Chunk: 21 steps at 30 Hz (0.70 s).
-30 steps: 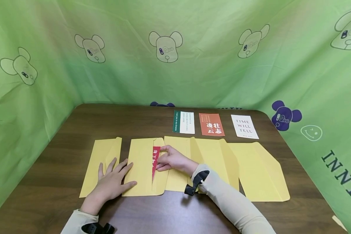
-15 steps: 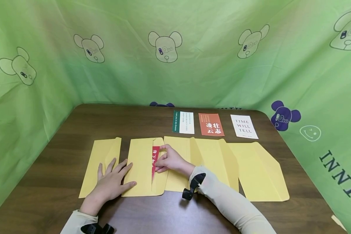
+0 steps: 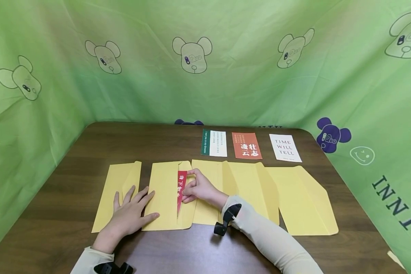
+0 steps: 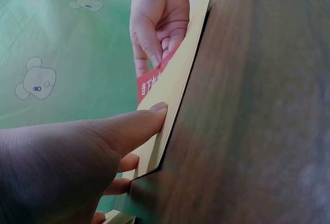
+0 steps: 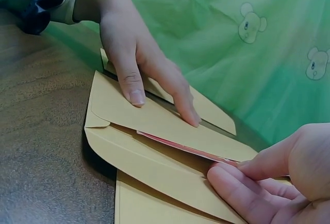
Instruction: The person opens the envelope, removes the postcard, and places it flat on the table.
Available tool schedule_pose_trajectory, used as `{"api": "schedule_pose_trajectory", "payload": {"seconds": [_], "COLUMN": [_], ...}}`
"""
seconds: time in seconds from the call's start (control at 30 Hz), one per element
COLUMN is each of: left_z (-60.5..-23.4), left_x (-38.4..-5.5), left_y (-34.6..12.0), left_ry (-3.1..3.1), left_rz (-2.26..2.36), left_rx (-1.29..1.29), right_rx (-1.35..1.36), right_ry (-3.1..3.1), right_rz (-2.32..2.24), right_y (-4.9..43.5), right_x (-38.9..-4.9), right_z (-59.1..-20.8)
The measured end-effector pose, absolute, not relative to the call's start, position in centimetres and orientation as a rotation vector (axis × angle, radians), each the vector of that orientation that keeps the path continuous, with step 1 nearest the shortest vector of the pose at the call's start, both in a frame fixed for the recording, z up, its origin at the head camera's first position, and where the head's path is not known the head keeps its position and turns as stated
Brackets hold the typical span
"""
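On the left, a yellow envelope (image 3: 102,207) lies on the table (image 3: 59,201). The left hand (image 3: 127,216) comes next, fingers spread and holding nothing; its thumb rests on the second envelope (image 3: 162,182). The red card (image 3: 180,186) sits part way in that envelope's slot, with one long side poking out. The right hand (image 3: 202,186) pinches that side. Over the last second hardly anything has changed: the card sticks out about as far, so it is neither all in nor all out.

A thin strip of wood shows between the first two envelopes. The second one's right flap lies over the edge of the third envelope (image 3: 205,211), so there is little room there. Then come the fourth envelope (image 3: 244,182) and the last envelope (image 3: 301,205). Wood shows in front of the row and behind it.
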<state>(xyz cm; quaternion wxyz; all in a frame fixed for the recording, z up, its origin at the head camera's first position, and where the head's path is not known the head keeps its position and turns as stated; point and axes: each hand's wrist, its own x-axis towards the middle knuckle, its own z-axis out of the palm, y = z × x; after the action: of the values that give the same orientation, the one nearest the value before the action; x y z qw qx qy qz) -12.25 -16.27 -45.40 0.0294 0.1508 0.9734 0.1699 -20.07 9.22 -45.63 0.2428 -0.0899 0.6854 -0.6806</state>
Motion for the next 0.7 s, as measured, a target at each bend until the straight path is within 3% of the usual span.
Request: {"api": "schedule_pose_trajectory", "payload": {"seconds": [0.7], "left_z": [-45.28], "left_x": [-12.15], "left_y": [-16.21], "left_ry": [2.999], "left_rz": [0.526], "left_rx": [0.465], "right_rx": [-0.209], "right_ry": [1.875], "right_rz": [-1.894], "right_y": [10.23], "right_x": [-19.94], "right_z": [-45.79]}}
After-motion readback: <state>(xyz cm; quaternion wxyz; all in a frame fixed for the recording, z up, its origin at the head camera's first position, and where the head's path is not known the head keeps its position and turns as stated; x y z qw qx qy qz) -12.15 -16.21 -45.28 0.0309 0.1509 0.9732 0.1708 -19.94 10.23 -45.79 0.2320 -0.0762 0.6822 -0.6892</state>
